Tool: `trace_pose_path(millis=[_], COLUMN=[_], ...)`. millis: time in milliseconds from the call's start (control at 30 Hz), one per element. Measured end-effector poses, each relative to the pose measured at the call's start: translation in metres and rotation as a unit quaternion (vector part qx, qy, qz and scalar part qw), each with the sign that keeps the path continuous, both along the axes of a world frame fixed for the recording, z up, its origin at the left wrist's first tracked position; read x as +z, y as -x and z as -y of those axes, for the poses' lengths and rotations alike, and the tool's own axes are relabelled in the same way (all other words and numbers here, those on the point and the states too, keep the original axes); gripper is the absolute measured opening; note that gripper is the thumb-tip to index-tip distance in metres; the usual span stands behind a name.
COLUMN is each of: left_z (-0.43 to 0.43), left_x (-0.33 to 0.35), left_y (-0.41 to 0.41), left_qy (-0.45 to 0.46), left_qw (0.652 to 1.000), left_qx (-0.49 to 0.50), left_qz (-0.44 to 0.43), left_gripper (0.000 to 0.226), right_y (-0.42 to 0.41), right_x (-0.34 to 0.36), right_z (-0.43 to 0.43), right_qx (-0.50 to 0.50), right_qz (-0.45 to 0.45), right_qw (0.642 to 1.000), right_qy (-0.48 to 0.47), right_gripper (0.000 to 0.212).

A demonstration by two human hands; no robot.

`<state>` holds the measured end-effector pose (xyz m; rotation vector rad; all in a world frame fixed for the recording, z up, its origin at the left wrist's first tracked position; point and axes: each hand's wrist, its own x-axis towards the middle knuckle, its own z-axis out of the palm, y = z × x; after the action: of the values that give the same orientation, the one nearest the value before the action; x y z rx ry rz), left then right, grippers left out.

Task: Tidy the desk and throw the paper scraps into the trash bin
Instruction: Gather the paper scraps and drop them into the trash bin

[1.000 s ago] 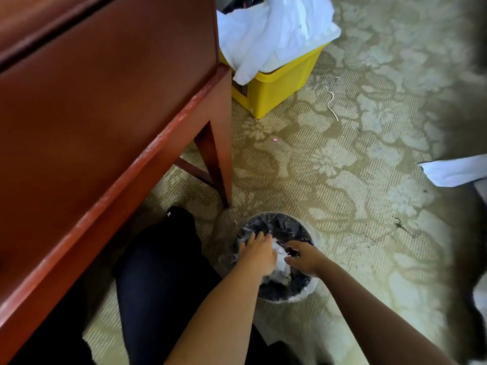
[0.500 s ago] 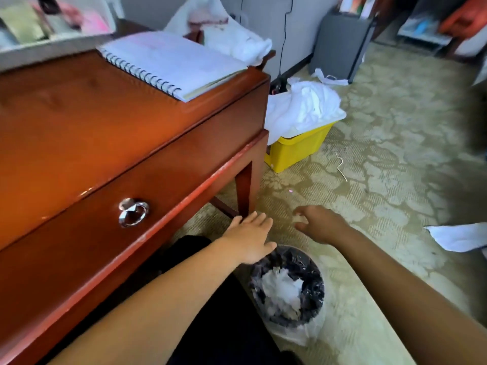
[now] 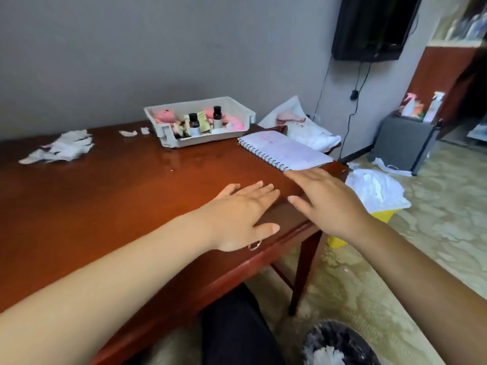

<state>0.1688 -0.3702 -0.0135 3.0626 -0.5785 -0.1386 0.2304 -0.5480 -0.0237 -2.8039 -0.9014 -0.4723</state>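
Observation:
A pile of white paper scraps (image 3: 61, 149) lies on the far left of the red-brown desk (image 3: 137, 196). Two small scraps (image 3: 128, 133) sit near the white tray (image 3: 168, 139). My left hand (image 3: 243, 214) and my right hand (image 3: 325, 200) hover over the desk's near right corner, fingers straight, both holding nothing. The trash bin (image 3: 340, 343) with a black liner stands on the floor at the bottom right, with white paper inside it.
The tray holds small bottles and pink items. A spiral notebook (image 3: 286, 150) lies at the desk's right end. A yellow box (image 3: 382, 217) with white cloth stands on the carpet beyond the desk, and a grey cabinet (image 3: 403, 143) by the wall.
Both hands have let go of the paper in the bin and risen up over the desk's right corner. My view has lifted from the floor to the desk top.

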Motion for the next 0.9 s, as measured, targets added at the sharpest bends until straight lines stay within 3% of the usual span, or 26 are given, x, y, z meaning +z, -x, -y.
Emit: trace_pose_path(millis=[267, 433, 567, 667, 900], left_z=[-0.123, -0.189, -0.240, -0.278, -0.362], left_x=[0.028, 0.021, 0.003, -0.004, -0.011], left_y=[0.050, 0.066, 0.066, 0.060, 0.018], left_qy=[-0.024, 0.003, 0.037, 0.056, 0.077], left_qw=[0.987, 0.967, 0.943, 0.922, 0.870], left_qx=[0.160, 0.255, 0.331, 0.376, 0.464], left_qz=[0.014, 0.009, 0.014, 0.075, 0.145], left_gripper=[0.067, 0.067, 0.068, 0.069, 0.067], right_y=[0.008, 0.001, -0.017, -0.039, -0.100], right_x=[0.014, 0.012, 0.004, -0.001, -0.009], right_z=[-0.147, -0.241, -0.301, -0.336, -0.396], right_qx=[0.137, 0.183, 0.182, 0.164, 0.103], right_qz=[0.009, -0.043, -0.101, -0.125, -0.128], right_qw=[0.990, 0.982, 0.978, 0.978, 0.986], right_qy=[0.024, 0.035, 0.021, 0.009, -0.037], right_gripper=[0.053, 0.052, 0.051, 0.051, 0.053])
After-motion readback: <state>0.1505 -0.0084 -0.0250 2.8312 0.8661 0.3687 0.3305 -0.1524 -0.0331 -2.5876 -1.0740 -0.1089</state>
